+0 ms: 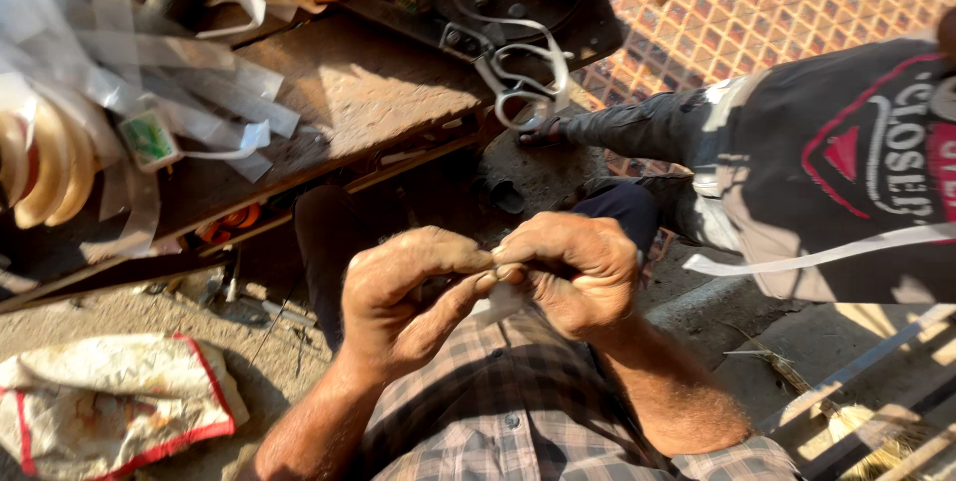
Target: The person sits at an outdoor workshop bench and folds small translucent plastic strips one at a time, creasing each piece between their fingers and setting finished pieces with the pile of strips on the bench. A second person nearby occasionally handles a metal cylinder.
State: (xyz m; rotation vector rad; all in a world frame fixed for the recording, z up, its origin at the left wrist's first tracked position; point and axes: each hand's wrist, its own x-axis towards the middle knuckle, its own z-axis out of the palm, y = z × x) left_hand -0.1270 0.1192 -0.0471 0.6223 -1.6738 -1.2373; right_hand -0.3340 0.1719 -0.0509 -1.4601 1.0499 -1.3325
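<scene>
My left hand point(413, 292) and my right hand point(573, 272) meet in front of my chest, fingertips pinched together over a small pale piece point(495, 304) that is mostly hidden by the fingers. I cannot tell what the piece is. Both hands hover above my lap and my plaid shirt point(518, 411).
A worn wooden bench point(368, 93) ahead carries pale plastic strips point(199, 103) and white-handled scissors point(528, 83). Another person in a dark printed shirt point(856, 162) sits at the right. A red-trimmed cloth point(110, 406) lies on the ground at the left. A white strap point(827, 254) crosses the right side.
</scene>
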